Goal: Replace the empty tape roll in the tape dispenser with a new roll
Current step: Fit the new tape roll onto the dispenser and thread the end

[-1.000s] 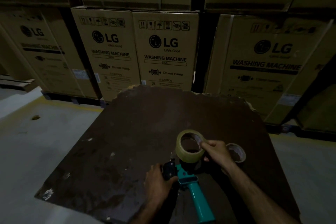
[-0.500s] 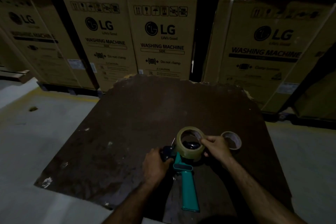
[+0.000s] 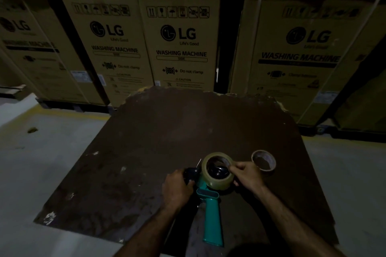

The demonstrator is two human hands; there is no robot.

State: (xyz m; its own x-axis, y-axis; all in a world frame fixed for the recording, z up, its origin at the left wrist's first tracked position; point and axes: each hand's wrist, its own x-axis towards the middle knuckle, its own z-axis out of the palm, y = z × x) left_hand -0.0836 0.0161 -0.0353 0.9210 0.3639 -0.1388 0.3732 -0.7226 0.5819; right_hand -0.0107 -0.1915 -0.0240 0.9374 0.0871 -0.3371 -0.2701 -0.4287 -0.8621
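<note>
A teal-handled tape dispenser (image 3: 211,217) lies on a dark brown board (image 3: 167,142), handle pointing toward me. My left hand (image 3: 176,189) grips its black front end. A new roll of clear tape (image 3: 217,170) sits over the dispenser's black hub, and my right hand (image 3: 247,176) pinches the roll's right rim. The empty cardboard core (image 3: 263,160) lies flat on the board just right of my right hand.
Stacked cardboard washing machine boxes (image 3: 181,44) stand on pallets behind the board. Pale concrete floor (image 3: 41,162) surrounds the board on the left and right. The board's far edge is ragged.
The new roll has come down from above the dispenser onto its hub, still held by my right hand. The view has shifted, so the dispenser and hands sit higher in frame.
</note>
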